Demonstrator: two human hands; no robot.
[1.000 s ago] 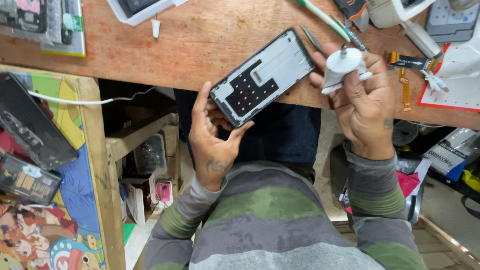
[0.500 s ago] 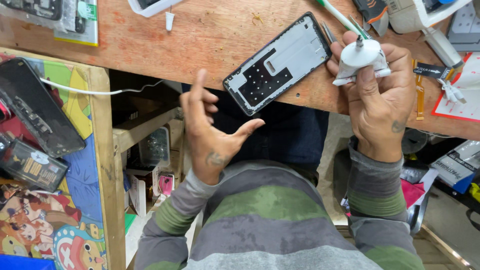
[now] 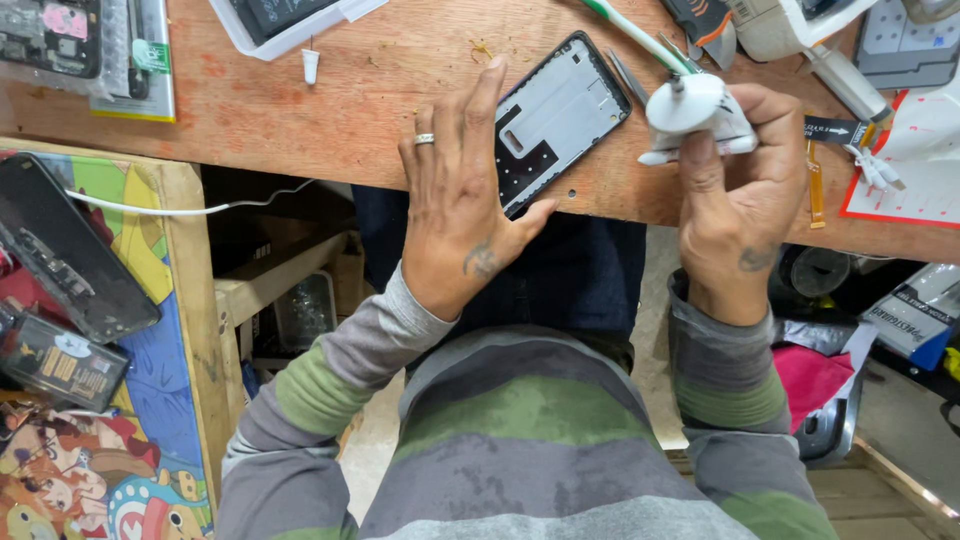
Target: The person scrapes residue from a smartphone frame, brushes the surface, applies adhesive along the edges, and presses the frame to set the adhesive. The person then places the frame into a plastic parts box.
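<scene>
An opened phone frame (image 3: 565, 112) lies face down on the wooden bench (image 3: 300, 130), its bare inner back plate showing. My left hand (image 3: 462, 205) rests flat on the frame's left part, fingers spread, a ring on one finger. My right hand (image 3: 735, 190) is closed around a small white round bottle (image 3: 688, 106) with a piece of white cloth, held just right of the frame. Metal tweezers (image 3: 630, 75) lie between the frame and the bottle.
A green-handled tool (image 3: 630, 30), a white tray (image 3: 280, 22), a small white cap (image 3: 311, 66) and a red-edged mat (image 3: 925, 150) with flex cables lie at the back. Black phone parts (image 3: 70, 250) rest on a cartoon-covered side table at the left. My lap is below.
My left hand has let the phone frame go, turned over and laid flat on it. The frame now lies on the bench. My right hand keeps the white bottle.
</scene>
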